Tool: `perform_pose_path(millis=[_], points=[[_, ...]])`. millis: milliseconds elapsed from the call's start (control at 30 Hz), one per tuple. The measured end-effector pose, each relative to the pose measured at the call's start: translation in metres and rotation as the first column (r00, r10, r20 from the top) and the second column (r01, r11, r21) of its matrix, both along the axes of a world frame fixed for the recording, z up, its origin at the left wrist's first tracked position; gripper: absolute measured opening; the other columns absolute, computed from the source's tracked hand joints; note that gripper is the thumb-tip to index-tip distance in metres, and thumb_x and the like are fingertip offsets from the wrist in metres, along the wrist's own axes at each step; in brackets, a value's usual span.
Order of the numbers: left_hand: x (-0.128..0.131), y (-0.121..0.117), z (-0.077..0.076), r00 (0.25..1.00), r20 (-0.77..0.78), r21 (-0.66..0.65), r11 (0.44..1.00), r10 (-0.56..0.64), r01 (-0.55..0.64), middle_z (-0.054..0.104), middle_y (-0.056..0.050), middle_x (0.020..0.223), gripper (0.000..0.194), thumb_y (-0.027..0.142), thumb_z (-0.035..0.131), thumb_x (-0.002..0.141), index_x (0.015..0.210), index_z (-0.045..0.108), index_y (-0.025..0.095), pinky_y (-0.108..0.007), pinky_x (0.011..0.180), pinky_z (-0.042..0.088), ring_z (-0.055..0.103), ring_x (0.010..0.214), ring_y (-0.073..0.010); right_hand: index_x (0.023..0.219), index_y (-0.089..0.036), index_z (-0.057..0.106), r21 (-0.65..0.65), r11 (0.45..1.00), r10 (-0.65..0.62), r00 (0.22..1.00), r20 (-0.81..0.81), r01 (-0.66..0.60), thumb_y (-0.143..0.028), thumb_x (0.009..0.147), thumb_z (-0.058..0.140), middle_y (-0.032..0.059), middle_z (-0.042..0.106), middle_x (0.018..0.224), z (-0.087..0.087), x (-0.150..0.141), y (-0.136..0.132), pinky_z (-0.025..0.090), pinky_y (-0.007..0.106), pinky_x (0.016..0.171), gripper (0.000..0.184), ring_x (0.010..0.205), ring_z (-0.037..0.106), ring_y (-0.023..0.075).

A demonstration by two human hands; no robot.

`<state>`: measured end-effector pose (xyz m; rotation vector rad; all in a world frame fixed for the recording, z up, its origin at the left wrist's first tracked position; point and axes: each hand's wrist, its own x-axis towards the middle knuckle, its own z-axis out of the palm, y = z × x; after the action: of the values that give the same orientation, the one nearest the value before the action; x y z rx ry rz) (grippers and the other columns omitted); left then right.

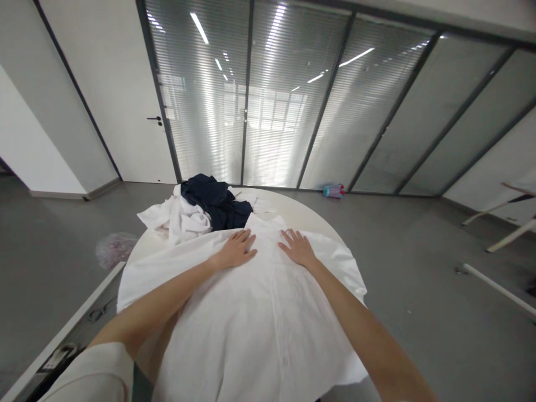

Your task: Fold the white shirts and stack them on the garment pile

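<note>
A white button-front shirt [251, 312] lies spread over a round white table [320, 220], its collar end pointing away from me and its hem hanging toward me. My left hand [238, 249] rests flat on the upper left of the shirt, fingers apart. On the other side of the button strip, my right hand [298, 248] lies flat on the cloth, fingers spread. Neither hand grips anything. Beyond my left hand sits a crumpled heap of dark navy cloth [215, 201] beside crumpled white cloth [178, 218].
A clear plastic bag [115, 249] is on the floor at left, near a white-edged frame [71, 329] with a cable. A small blue and pink object [333, 191] lies by the glass partition [274, 100]. Wooden furniture legs [508, 234] and a white bar [498, 287] are at right.
</note>
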<state>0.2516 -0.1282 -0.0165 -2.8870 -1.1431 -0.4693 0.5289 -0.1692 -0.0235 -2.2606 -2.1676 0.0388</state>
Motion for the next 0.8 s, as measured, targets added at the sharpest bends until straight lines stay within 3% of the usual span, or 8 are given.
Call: perform_pose_path(millis=[67, 200, 333, 400, 500, 567, 633, 800], points=[[0.002, 0.002, 0.000, 1.000, -0.023, 0.003, 1.000, 0.022, -0.022, 0.041, -0.017, 0.152, 0.058, 0.050, 0.048, 0.095, 0.142, 0.048, 0.017, -0.046, 0.113, 0.032, 0.041, 0.139, -0.0317, 0.157, -0.035, 0.019, -0.003, 1.000, -0.007, 1.000, 0.000, 0.007, -0.071, 0.095, 0.016, 0.0044, 0.018, 0.164, 0.002, 0.002, 0.003, 0.016, 0.050, 0.118, 0.072, 0.149, 0.017, 0.0313], [0.006, 0.006, 0.010, 1.000, -0.001, -0.049, 0.998, 0.026, -0.026, 0.050, -0.012, 0.145, 0.053, 0.052, 0.056, 0.089, 0.133, 0.056, 0.023, -0.048, 0.105, 0.041, 0.051, 0.128, -0.0329, 0.156, -0.032, 0.023, 0.107, 0.993, -0.052, 0.999, 0.009, 0.051, -0.072, 0.094, 0.018, 0.0059, 0.017, 0.164, 0.001, -0.003, 0.013, 0.014, 0.055, 0.117, 0.074, 0.149, 0.012, 0.0343], [0.000, 0.030, 0.037, 0.996, 0.079, -0.088, 0.996, 0.041, -0.034, 0.060, -0.008, 0.131, 0.034, 0.039, 0.056, 0.090, 0.118, 0.065, 0.024, -0.038, 0.098, 0.047, 0.059, 0.115, -0.0255, 0.156, -0.032, 0.022, 0.053, 0.996, -0.075, 0.997, -0.013, 0.075, -0.073, 0.093, 0.021, 0.0079, 0.022, 0.162, -0.004, -0.002, 0.028, 0.015, 0.054, 0.117, 0.075, 0.148, 0.015, 0.0356], [-0.011, 0.049, 0.058, 0.977, 0.154, 0.016, 0.988, 0.148, -0.152, 0.056, -0.009, 0.136, 0.035, 0.028, 0.051, 0.092, 0.124, 0.062, 0.023, -0.040, 0.103, 0.043, 0.053, 0.123, -0.0267, 0.156, -0.033, 0.021, 0.046, 0.995, -0.085, 0.996, -0.008, 0.085, -0.073, 0.093, 0.022, 0.0080, 0.022, 0.162, -0.005, 0.000, 0.035, 0.015, 0.054, 0.117, 0.074, 0.148, 0.015, 0.0354], [-0.036, 0.079, 0.085, 0.879, 0.295, 0.209, 0.873, 0.373, -0.441, 0.037, -0.013, 0.153, 0.058, 0.026, 0.060, 0.085, 0.141, 0.048, 0.024, -0.051, 0.109, 0.032, 0.030, 0.141, -0.0354, 0.155, -0.034, 0.024, 0.081, 0.992, -0.093, 0.996, 0.012, 0.092, -0.072, 0.093, 0.024, 0.0084, 0.021, 0.163, -0.006, 0.003, 0.041, 0.016, 0.052, 0.117, 0.073, 0.148, 0.016, 0.0348], [-0.052, 0.095, 0.095, 0.804, 0.305, 0.215, 0.786, 0.510, -0.580, 0.025, -0.017, 0.159, 0.081, 0.035, 0.072, 0.077, 0.149, 0.037, 0.023, -0.058, 0.109, 0.027, 0.017, 0.145, -0.0423, 0.155, -0.035, 0.027, 0.108, 0.990, -0.097, 0.995, 0.015, 0.095, -0.072, 0.093, 0.026, 0.0090, 0.022, 0.162, -0.006, 0.003, 0.042, 0.017, 0.051, 0.116, 0.072, 0.148, 0.017, 0.0350], [-0.064, 0.107, 0.097, 0.757, 0.255, 0.150, 0.748, 0.602, -0.646, 0.027, -0.020, 0.157, 0.087, 0.043, 0.074, 0.074, 0.149, 0.037, 0.022, -0.062, 0.105, 0.027, 0.016, 0.144, -0.0463, 0.154, -0.035, 0.028, 0.120, 0.988, -0.095, 0.995, 0.009, 0.094, -0.072, 0.093, 0.026, 0.0096, 0.026, 0.161, -0.006, 0.003, 0.041, 0.018, 0.050, 0.115, 0.071, 0.147, 0.019, 0.0350], [-0.078, 0.119, 0.095, 0.707, 0.265, 0.048, 0.723, 0.656, -0.689, 0.060, -0.017, 0.127, 0.038, 0.038, 0.056, 0.088, 0.123, 0.062, 0.022, -0.057, 0.098, 0.036, 0.044, 0.127, -0.0392, 0.154, -0.034, 0.030, 0.125, 0.988, -0.091, 0.996, 0.011, 0.088, -0.069, 0.094, 0.028, 0.0100, 0.031, 0.159, -0.003, 0.000, 0.038, 0.020, 0.049, 0.114, 0.069, 0.146, 0.024, 0.0341]])
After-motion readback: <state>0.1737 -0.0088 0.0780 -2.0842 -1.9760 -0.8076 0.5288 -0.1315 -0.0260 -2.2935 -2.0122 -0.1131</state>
